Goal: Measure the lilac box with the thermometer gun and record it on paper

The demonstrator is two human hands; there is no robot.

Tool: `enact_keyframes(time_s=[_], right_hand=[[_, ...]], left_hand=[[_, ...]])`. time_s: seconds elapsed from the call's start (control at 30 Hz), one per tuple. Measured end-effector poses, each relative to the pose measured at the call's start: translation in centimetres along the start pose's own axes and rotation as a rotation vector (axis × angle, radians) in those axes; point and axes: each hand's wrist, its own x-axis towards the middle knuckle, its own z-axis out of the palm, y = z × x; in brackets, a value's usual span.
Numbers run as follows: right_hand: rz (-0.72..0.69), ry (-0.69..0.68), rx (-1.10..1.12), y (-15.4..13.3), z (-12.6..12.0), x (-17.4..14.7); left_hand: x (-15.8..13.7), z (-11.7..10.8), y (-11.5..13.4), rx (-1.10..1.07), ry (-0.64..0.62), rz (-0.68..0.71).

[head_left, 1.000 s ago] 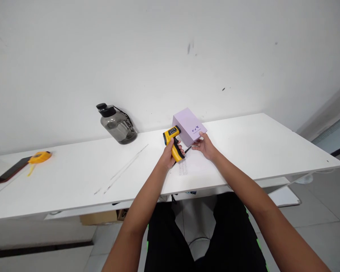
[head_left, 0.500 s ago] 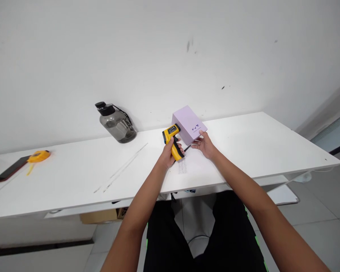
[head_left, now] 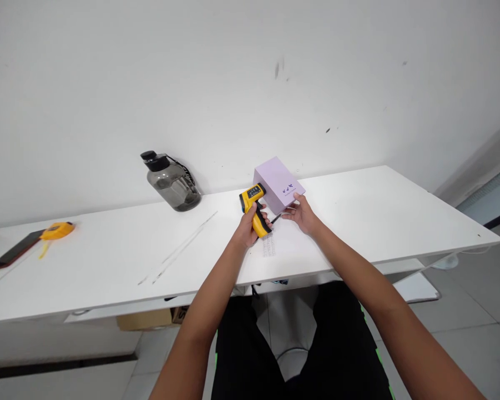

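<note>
My left hand (head_left: pixel 248 226) is wrapped round the grip of a yellow and black infrared thermometer gun (head_left: pixel 252 193). The gun's black end meets, or nearly meets, the left side of a lilac box (head_left: pixel 277 182), which stands tilted near the wall with small dark purple marks on its face. At the box's near right corner, my right hand (head_left: pixel 302 214) has its thumb on the face and its fingers under the edge. A thin dark stick-like piece (head_left: pixel 276 218) shows between my hands; I cannot tell what it belongs to.
A grey see-through water bottle (head_left: pixel 173 183) with a black lid stands by the wall on the left. Farther left lie a yellow tape measure (head_left: pixel 57 230) and a dark flat object (head_left: pixel 14 251). The white table (head_left: pixel 358 222) has grey scuff lines and runs along the wall.
</note>
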Motion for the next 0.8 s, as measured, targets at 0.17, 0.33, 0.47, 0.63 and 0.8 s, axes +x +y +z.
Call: enact_keyframes(time_s=[0.17,0.33,0.47,0.63,0.8], right_hand=[[-0.025,0.003,-0.018,-0.03,-0.03,-0.09],[-0.048,-0.004,-0.051,-0.28,0.17,-0.33],[-0.060,-0.016,-0.058,-0.35,0.12,-0.29],[-0.050,-0.021,-0.040,-0.13,-0.07,-0.01],[-0.056,0.088,0.065,-0.20,-0.32,0.51]], left_hand=[[0.12,-0.09,-0.05,-0.004,0.021,0.005],[0.19,-0.18,0.10,-0.014,0.041,-0.009],[0.09,-0.11,0.23,0.000,0.025,-0.016],[0.04,-0.02,0.30,0.012,0.027,0.008],[0.21,-0.18,0.79,0.021,0.083,0.023]])
